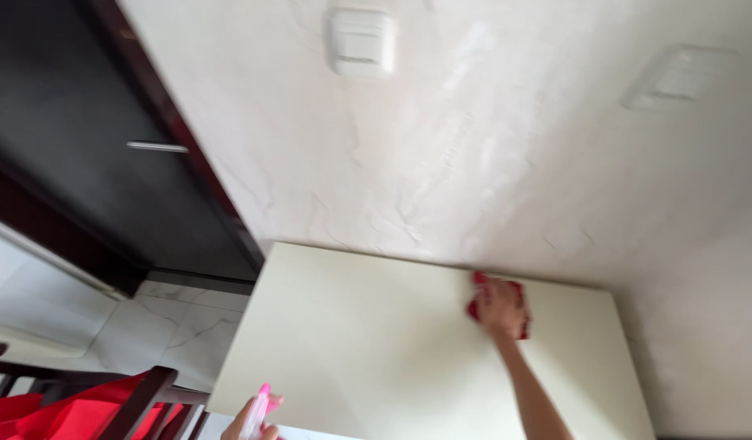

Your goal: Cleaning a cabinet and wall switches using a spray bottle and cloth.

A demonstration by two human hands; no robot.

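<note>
Right hand (501,308) pressed flat on red cloth (514,295), at far edge of cream table (368,342) by the wall. Left hand (247,422) clenched around pink spray bottle (260,410) at near table edge.

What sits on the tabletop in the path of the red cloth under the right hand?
Nothing visible. The right hand presses the red cloth near the far edge of the cream table, whose surface shows bare. The left hand holds a pink-topped spray bottle at the near edge.
</note>
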